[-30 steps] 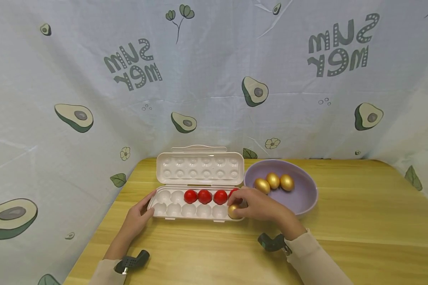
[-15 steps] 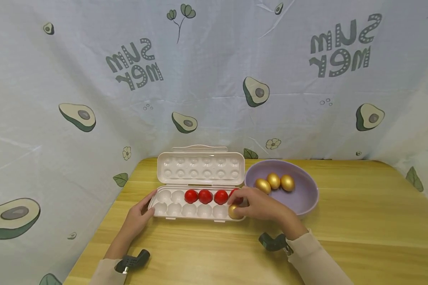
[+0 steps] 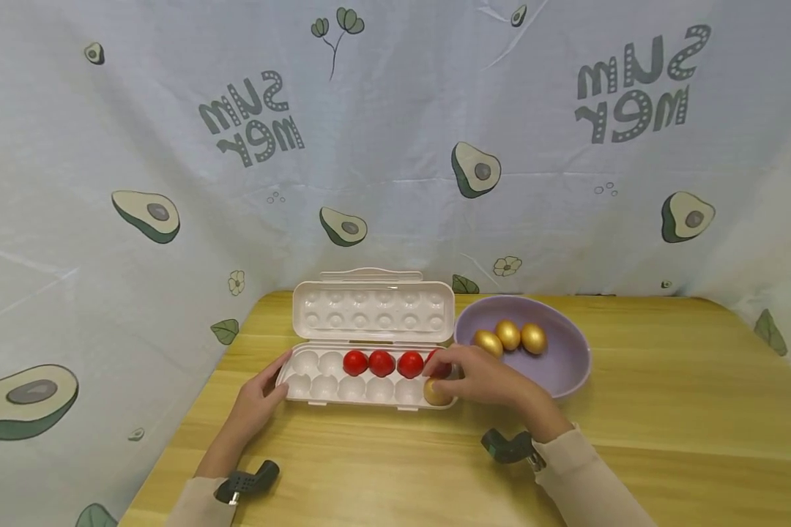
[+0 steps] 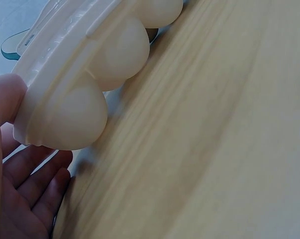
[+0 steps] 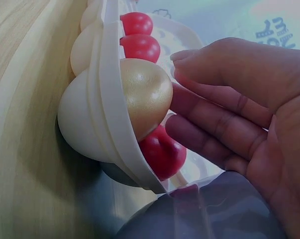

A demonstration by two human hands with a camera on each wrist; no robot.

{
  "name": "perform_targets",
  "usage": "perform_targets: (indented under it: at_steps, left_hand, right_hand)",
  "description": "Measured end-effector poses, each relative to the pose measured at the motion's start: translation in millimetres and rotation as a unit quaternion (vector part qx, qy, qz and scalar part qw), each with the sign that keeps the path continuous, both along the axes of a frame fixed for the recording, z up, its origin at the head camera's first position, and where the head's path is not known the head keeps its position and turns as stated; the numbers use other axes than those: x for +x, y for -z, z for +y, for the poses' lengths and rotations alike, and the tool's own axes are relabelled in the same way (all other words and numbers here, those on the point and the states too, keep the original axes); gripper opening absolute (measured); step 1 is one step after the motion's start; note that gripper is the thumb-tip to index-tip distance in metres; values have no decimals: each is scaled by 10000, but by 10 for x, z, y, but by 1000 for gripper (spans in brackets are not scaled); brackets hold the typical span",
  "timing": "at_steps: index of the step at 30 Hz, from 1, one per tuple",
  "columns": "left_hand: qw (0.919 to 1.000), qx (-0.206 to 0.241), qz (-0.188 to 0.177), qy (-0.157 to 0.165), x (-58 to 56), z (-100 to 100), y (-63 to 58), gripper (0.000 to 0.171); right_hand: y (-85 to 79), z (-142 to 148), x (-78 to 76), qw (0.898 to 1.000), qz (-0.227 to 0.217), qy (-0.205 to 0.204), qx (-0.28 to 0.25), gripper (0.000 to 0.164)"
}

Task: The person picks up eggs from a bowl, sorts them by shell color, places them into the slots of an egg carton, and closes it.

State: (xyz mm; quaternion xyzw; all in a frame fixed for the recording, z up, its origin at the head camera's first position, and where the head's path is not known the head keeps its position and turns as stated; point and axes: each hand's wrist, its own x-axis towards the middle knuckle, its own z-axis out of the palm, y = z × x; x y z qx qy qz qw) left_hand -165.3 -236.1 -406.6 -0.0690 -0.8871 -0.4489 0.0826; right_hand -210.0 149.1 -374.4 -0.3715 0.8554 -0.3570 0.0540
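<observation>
Gold egg [image 5: 147,97]: seated in egg carton [image 5: 112,99], just before loosely spread fingers [image 5: 214,119] of nearer right hand [image 3: 481,377]; contact, long axis uncertain. Left hand [image 3: 253,406]: farther, pinching carton's opposite end.

satiny gold egg [image 5: 147,97], smooth plastic carton [image 3: 373,329], creased cloth backdrop [image 3: 395,110].

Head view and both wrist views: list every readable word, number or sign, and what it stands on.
"summer", mirrored, split as "sum" over "mer": left print, on the cloth backdrop.
"summer", mirrored and split likewise: right print, same cloth.
Right wrist view: partial print on the cloth, too blurred to read.
Left wrist view, egg box, bowl: nothing readable.
</observation>
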Motion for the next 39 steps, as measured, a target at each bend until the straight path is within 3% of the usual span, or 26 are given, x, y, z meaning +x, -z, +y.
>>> perform_targets:
  at_steps: [6,10,17,23,32,39]
  left_hand:
    - [10000,5,-17,-33,-7,-6,14,51]
    - [10000,1,-64,-5,-5,-1,9,51]
    - [9999,-88,37,-42,-209,-197,390,53]
    - [10000,-70,50,-27,-202,-189,383,52]
    - [10000,-51,45,-52,-215,-188,373,53]
    - [10000,-2,-5,-23,-197,-178,356,53]
  right_hand:
    - [-6,17,4,9992,-244,88,-313,12]
    - [-45,34,25,9969,-350,441,-545,11]
    - [-79,60,53,9888,-330,1174,-856,10]
    - [-72,86,38,9786,-257,1719,-1105,18]
    - [-38,135,-69,9710,426,1855,-1447,16]
    - [-23,177,-126,9676,386,2025,-1461,23]
